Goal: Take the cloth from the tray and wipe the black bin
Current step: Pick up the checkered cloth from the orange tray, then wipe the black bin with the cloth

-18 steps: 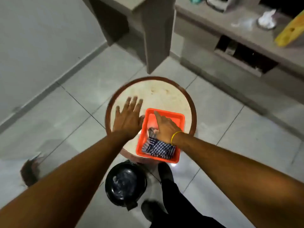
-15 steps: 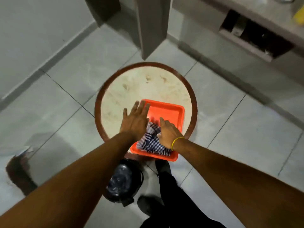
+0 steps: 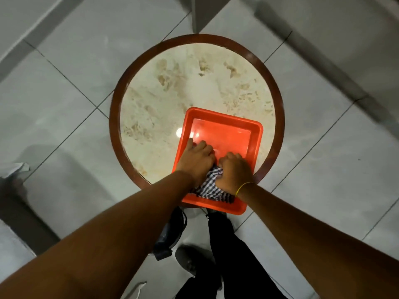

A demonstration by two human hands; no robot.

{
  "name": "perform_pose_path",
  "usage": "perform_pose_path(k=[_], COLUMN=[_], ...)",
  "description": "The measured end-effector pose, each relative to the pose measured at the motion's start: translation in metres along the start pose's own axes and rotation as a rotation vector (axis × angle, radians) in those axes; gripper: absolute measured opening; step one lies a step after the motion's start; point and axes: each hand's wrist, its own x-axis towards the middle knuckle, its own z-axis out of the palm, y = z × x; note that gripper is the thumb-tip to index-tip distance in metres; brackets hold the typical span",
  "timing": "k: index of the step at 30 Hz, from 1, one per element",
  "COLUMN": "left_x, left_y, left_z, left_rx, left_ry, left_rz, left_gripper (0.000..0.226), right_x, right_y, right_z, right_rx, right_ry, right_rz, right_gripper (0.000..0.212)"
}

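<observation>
Head view: the left hand [image 3: 195,161] had moved off the round table [image 3: 172,87] into the orange tray [image 3: 224,130], joining the right hand [image 3: 234,172]; both had closed on the one checked cloth [image 3: 210,187], so the lift looked imminent. One black bin [image 3: 172,234] stood below, mostly hidden.

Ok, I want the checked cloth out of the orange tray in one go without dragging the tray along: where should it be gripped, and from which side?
Grip the bunched middle of the checked cloth, coming from above. It lies crumpled in the near end of the orange tray, whose raised rim blocks a sideways approach. The left hand and right hand already close on it from the top; pinching the raised folds probably lifts it clear.
</observation>
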Motion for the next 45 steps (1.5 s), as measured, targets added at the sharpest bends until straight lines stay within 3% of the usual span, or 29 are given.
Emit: perform_pose_path(k=[3, 7, 13, 14, 18, 21, 24, 28, 29, 30, 33, 36, 38, 41, 45], left_x=[-0.022, -0.079, -0.191, -0.228, -0.273, -0.311, -0.312, -0.285, -0.277, -0.272, -0.265, -0.270, -0.269, -0.265, -0.259], left_y=[-0.021, -0.056, -0.118, -0.133, -0.147, -0.135, -0.093, -0.027, -0.010, 0.006, 0.038, 0.051, 0.046, 0.031, 0.027], left_z=[-0.019, -0.036, -0.020, 0.008, 0.065, 0.170, 0.262, 0.372, 0.391, 0.409, 0.436, 0.450, 0.452, 0.457, 0.466], left_rx=[-0.097, -0.235, -0.348, -0.385, -0.476, -0.504, -0.577, -0.877, -0.931, -0.968, -1.072, -1.318, -1.703, -2.384, -2.524], left_ry=[0.144, 0.340, 0.511, 0.533, 0.580, 0.674, 0.679, 0.166, 0.137, 0.201, 0.604, 0.875, 0.964, 1.056, 1.066], left_rz=[-0.021, -0.091, -0.416, -0.541, -0.753, -0.959, -0.979, -0.986, -0.991, -1.003, -1.137, -1.494, -1.701, -1.753, -1.790], left_gripper=[0.037, 0.027, 0.038, 0.043, 0.059, 0.058, 0.047, 0.078, 0.078, 0.075, 0.066, 0.056, 0.054, 0.052, 0.059], right_x=[-0.002, -0.004, 0.005, 0.008, 0.017, 0.021, 0.032, 0.051, 0.053, 0.054, 0.052, 0.047, 0.047, 0.053, 0.071], right_y=[-0.016, -0.073, -0.208, -0.248, -0.299, -0.330, -0.309, -0.233, -0.213, -0.198, -0.176, -0.180, -0.188, -0.201, -0.191], right_z=[-0.032, -0.078, -0.073, -0.040, 0.019, 0.131, 0.226, 0.326, 0.340, 0.352, 0.366, 0.373, 0.381, 0.403, 0.420], right_rx=[0.109, -0.016, -0.134, -0.157, -0.184, -0.343, -0.463, -0.777, -0.798, -0.793, -0.663, -0.628, -0.634, -0.780, -0.903], right_ry=[-0.015, 0.087, 0.061, 0.020, 0.008, -0.083, -0.177, -0.412, -0.435, -0.430, -0.362, -0.280, -0.213, -0.231, -0.196], right_rz=[-0.099, -0.313, -0.633, -0.720, -0.873, -1.059, -1.135, -1.119, -1.117, -1.125, -1.120, -1.176, -1.241, -1.369, -1.518], right_gripper=[0.019, 0.023, 0.033, 0.035, 0.046, 0.047, 0.045, 0.072, 0.074, 0.074, 0.065, 0.056, 0.057, 0.066, 0.067])
